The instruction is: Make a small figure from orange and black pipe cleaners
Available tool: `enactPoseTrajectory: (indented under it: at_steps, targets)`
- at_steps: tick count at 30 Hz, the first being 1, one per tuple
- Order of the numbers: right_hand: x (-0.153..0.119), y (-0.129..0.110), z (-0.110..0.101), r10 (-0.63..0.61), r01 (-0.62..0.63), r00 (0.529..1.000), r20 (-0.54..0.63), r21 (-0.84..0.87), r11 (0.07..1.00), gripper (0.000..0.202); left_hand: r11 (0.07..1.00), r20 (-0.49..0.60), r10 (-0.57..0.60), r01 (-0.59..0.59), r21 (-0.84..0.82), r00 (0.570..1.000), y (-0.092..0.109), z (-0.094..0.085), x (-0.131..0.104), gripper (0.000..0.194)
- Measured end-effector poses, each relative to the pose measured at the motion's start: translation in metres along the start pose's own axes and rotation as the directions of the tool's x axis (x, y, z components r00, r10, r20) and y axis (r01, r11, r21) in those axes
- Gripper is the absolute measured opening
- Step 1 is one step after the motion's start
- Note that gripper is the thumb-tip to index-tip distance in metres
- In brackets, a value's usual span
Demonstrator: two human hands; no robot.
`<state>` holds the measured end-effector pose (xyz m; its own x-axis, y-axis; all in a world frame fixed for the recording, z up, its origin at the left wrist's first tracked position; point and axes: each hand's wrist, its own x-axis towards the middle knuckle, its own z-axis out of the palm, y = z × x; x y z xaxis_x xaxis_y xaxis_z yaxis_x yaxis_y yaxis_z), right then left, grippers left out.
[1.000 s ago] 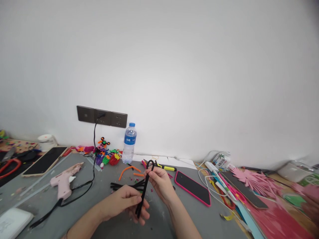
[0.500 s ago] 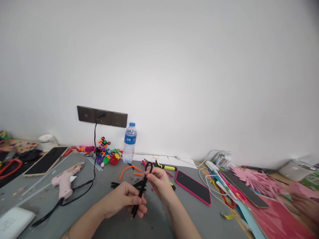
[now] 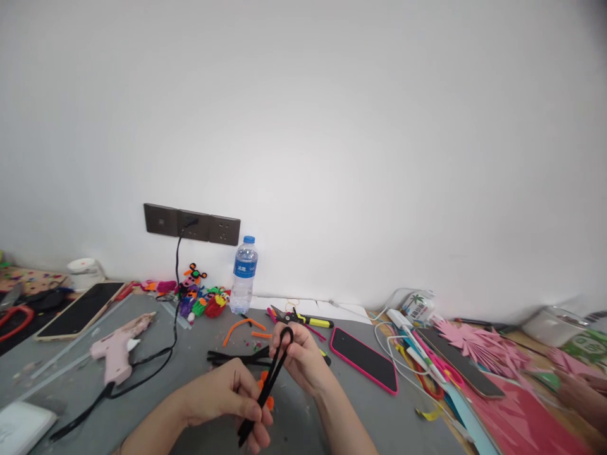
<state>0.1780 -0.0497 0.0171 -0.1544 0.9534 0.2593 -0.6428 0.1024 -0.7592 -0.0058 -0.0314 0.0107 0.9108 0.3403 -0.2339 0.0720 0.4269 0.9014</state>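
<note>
A black pipe cleaner (image 3: 272,376), bent double into a narrow loop, is held between both hands above the grey mat. My left hand (image 3: 232,404) pinches the two strands near their lower ends. Up at the rounded bend, my right hand (image 3: 298,357) grips the loop with its fingertips. More black pipe cleaners (image 3: 222,357) lie on the mat behind my left hand. Orange pieces (image 3: 268,402) show just beyond the held strands, partly hidden by them. Farther back lie a curved orange pipe cleaner (image 3: 232,330) and yellow-handled pliers (image 3: 313,321).
A pink glue gun (image 3: 116,351) with a black cord lies left. A water bottle (image 3: 244,278) stands by the wall beside colourful pipe-cleaner figures (image 3: 203,300). Right are a pink-cased phone (image 3: 364,360), pink paper (image 3: 526,417) and another person's hand (image 3: 583,395).
Both hands have come lower and closer with the black pipe cleaner. My left hand has slid down toward its ends, and its strands now show more apart. The view has shifted slightly.
</note>
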Motion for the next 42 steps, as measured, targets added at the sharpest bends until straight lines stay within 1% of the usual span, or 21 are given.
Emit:
enactPoseTrajectory:
  at_steps: [3,8,13,17,22,24,26,27,28,29,30,31,32,33,34,35,36,37,38,39,42]
  targets:
    - [0.002,-0.001,0.001,0.005,-0.005,1.000,-0.012,0.010,1.000,0.032,0.999,0.027,0.021,-0.022,0.025,0.999,0.002,0.000,-0.001,0.019]
    - [0.000,-0.002,-0.002,0.039,-0.040,0.999,-0.034,-0.031,0.999,0.039,0.999,0.028,-0.007,0.006,0.050,1.000,0.005,0.001,-0.003,0.018]
    - [0.000,-0.003,-0.007,0.037,-0.043,0.994,-0.099,-0.057,0.997,0.029,0.998,0.021,-0.017,0.016,0.055,1.000,0.006,0.000,-0.004,0.018]
    - [0.002,-0.003,-0.009,0.050,-0.058,0.990,-0.134,-0.052,0.997,0.026,0.998,-0.007,-0.017,0.018,0.063,1.000,0.006,-0.001,-0.004,0.015]
    - [0.003,0.002,-0.013,0.030,-0.041,0.986,-0.166,-0.066,0.997,0.024,0.997,-0.029,-0.009,0.012,0.074,1.000,0.006,-0.002,-0.004,0.016]
    - [0.003,-0.002,-0.015,0.008,-0.031,0.986,-0.164,-0.139,0.990,0.024,0.997,-0.051,-0.011,0.015,0.081,0.999,0.007,-0.002,-0.004,0.018]
    - [0.003,-0.010,-0.019,-0.034,-0.012,0.989,-0.147,-0.301,0.953,0.024,0.996,-0.088,-0.001,0.009,0.087,0.996,0.010,-0.003,-0.003,0.020]
    - [0.003,-0.016,-0.022,-0.063,0.002,0.989,-0.137,-0.408,0.913,0.027,0.996,-0.116,0.013,-0.003,0.089,0.993,0.011,-0.005,-0.003,0.021]
    - [0.003,-0.021,-0.027,-0.102,0.020,0.987,-0.128,-0.524,0.851,0.031,0.996,-0.153,0.036,-0.023,0.089,0.988,0.012,-0.007,-0.002,0.022]
    - [0.003,-0.025,-0.033,-0.140,0.026,0.982,-0.128,-0.642,0.766,0.034,0.995,-0.197,0.060,-0.043,0.088,0.979,0.013,-0.009,-0.002,0.023]
    - [0.002,-0.028,-0.040,-0.184,0.012,0.972,-0.144,-0.756,0.654,0.036,0.993,-0.250,0.093,-0.071,0.094,0.964,0.014,-0.013,-0.001,0.024]
    - [0.001,-0.029,-0.049,-0.229,-0.038,0.957,-0.176,-0.863,0.504,0.036,0.991,-0.306,0.121,-0.095,0.099,0.944,0.015,-0.016,0.000,0.027]
    - [-0.001,-0.029,-0.057,-0.268,-0.117,0.941,-0.209,-0.939,0.323,0.039,0.989,-0.349,0.129,-0.097,0.110,0.928,0.016,-0.020,0.000,0.030]
    - [-0.003,-0.027,-0.065,-0.270,-0.211,0.932,-0.242,-0.967,0.141,0.045,0.985,-0.396,0.151,-0.104,0.137,0.906,0.016,-0.023,0.001,0.035]
    - [-0.004,-0.023,-0.073,-0.257,-0.308,0.920,-0.295,-0.951,-0.013,0.052,0.981,-0.431,0.165,-0.101,0.167,0.887,0.016,-0.026,0.002,0.040]
    - [-0.006,-0.020,-0.079,-0.237,-0.384,0.907,-0.348,-0.915,-0.126,0.059,0.976,-0.455,0.176,-0.095,0.195,0.873,0.015,-0.028,0.002,0.043]
    - [-0.007,-0.016,-0.084,-0.216,-0.423,0.899,-0.381,-0.883,-0.203,0.065,0.972,-0.469,0.185,-0.090,0.219,0.863,0.015,-0.030,0.003,0.046]
    - [-0.007,-0.013,-0.087,-0.210,-0.446,0.892,-0.401,-0.858,-0.255,0.067,0.968,-0.476,0.191,-0.083,0.238,0.859,0.014,-0.031,0.004,0.047]
    - [-0.008,-0.011,-0.089,-0.206,-0.451,0.891,-0.405,-0.847,-0.282,0.068,0.964,-0.478,0.195,-0.079,0.253,0.856,0.014,-0.031,0.005,0.047]
    - [-0.007,-0.010,-0.090,-0.208,-0.446,0.893,-0.399,-0.846,-0.292,0.065,0.960,-0.479,0.201,-0.076,0.268,0.854,0.013,-0.031,0.005,0.047]
    - [-0.006,-0.013,-0.089,-0.233,-0.414,0.905,-0.357,-0.867,-0.279,0.054,0.946,-0.483,0.218,-0.061,0.319,0.848,0.012,-0.031,0.008,0.047]
